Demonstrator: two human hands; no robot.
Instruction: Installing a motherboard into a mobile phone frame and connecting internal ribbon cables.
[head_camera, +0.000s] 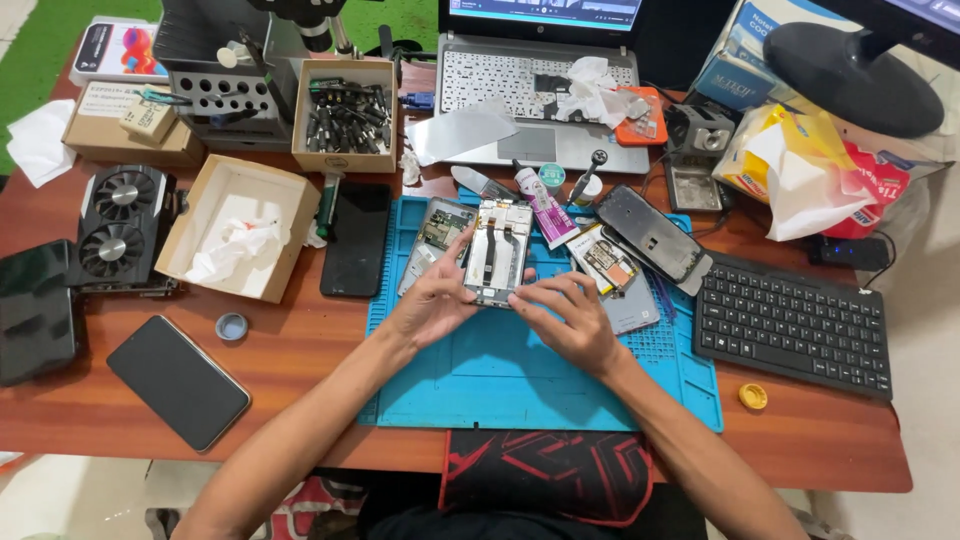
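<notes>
The opened phone frame (497, 252) is held upright-tilted above the blue work mat (480, 385) by both hands. The left hand (432, 298) is closed around the frame's left edge, with the thumb raised along its side. The right hand (568, 322) is curled at the frame's lower right corner, fingers bent inward; whether its fingertips pinch a small part cannot be told.

The frame is seen with its back removed: internal boards and a central ribbon are exposed. Disassembly is therefore judged to be well advanced, while reassembly is not yet done.

Just left of the frame, a second opened housing (436, 238) lies on the mat. To the right, a stripped phone body (610, 270) with an exposed board and a dark display panel (652, 233) are laid side by side. A tube of adhesive (540, 208) rests near the mat's top edge.

Farther out on the bench (290, 350), a black phone (356, 238) lies face down beside an open cardboard box (238, 228) with tissue. A box of driver bits (346, 116), a laptop (540, 90), a black keyboard (792, 322) and another dark phone (178, 380) are placed around the work area.
</notes>
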